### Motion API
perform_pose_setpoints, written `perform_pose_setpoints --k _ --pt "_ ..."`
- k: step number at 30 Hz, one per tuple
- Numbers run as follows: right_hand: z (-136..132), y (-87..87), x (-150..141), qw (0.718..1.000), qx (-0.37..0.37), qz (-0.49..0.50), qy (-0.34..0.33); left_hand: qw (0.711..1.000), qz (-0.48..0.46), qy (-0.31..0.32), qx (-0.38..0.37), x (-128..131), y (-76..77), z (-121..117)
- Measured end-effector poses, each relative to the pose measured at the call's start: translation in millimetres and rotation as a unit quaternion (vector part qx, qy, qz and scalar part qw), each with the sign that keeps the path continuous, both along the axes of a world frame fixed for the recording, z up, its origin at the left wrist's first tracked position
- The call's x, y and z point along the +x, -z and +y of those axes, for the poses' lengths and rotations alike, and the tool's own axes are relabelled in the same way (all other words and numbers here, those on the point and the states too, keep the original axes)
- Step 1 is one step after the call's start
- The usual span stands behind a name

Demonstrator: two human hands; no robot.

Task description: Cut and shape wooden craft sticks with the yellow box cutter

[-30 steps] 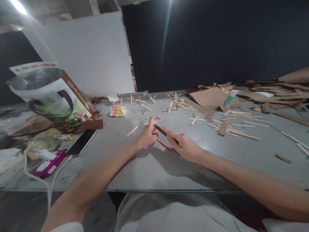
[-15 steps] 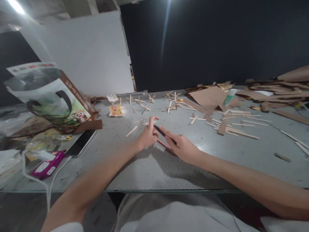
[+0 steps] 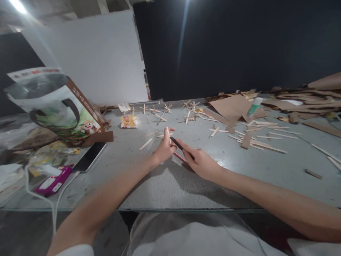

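My left hand (image 3: 164, 149) is closed around a pale wooden craft stick (image 3: 168, 131), whose end stands up between the fingers. From the right, my right hand (image 3: 202, 161) grips a slim dark tool (image 3: 176, 143), its tip pointing at my left fingers. Below the tool a thin red strip (image 3: 181, 158) runs between the two hands; I cannot tell if it is part of the tool. Another craft stick (image 3: 145, 144) lies on the grey table to the left of my left hand.
Crossed-stick pieces (image 3: 160, 117) lie behind my hands. To the right are loose sticks (image 3: 269, 137), brown cardboard (image 3: 229, 106) and a glue stick (image 3: 254, 106). A phone (image 3: 90, 157), a purple device (image 3: 54, 181) with a white cable and a large printed bag (image 3: 61, 110) stand left.
The wooden stick now shows upright at my left fingers, where a raised finger was seen before. My right hand and the dark tool have barely moved.
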State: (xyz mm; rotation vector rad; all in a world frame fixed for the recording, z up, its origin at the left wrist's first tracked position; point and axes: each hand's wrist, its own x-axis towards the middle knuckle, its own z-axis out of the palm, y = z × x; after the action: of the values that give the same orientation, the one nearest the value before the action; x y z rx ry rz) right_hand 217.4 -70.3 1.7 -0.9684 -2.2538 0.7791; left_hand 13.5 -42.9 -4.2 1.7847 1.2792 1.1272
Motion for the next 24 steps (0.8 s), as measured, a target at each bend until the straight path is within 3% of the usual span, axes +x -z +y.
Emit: perform_pose_setpoints --k 2,6,14,24 --pt "0.2 0.3 0.4 1.000 0.021 -0.001 -0.004 1.000 -0.019 -0.005 0.009 2.9 0.6 0.4" --pt "2.1 1.2 2.6 0.999 0.042 -0.005 -0.005 0.999 0.036 0.004 0.030 0.4 -0.3 1.5" --pt "14.5 0.0 7.1 1.000 -0.014 -0.019 -0.016 0.999 -0.020 0.022 -0.043 -1.8 2.9 6.5" --pt "17.2 5.3 6.8 1.000 0.014 -0.008 0.001 0.999 0.001 -0.023 -0.026 -0.1 5.4 8.3"
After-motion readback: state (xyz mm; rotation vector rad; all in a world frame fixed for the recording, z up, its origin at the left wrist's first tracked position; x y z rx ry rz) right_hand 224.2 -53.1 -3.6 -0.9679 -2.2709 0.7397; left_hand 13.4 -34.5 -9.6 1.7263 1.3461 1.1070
